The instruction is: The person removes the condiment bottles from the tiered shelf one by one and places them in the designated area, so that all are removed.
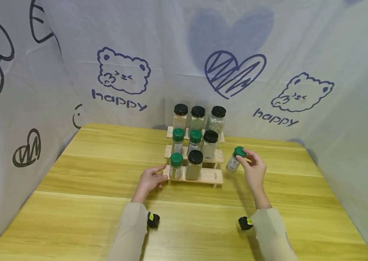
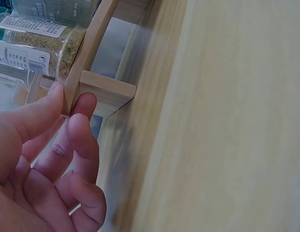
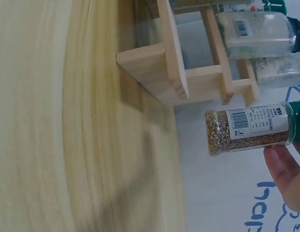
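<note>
right of rack (image 1: 215,176), right hand (image 1: 254,170) grip pinches green-capped seed jar (image 1: 234,160); left hand (image 1: 149,180) relaxed, touching rack.

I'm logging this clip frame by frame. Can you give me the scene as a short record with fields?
surface: wooden table
rack: three-step wooden rack holding eight jars
bottom step: two jars, a free spot at its right end
left hand: fingers touch the rack's left end
right hand: holds a green-capped jar by its cap, in the air right of the rack
jar contents: small round seeds
</note>
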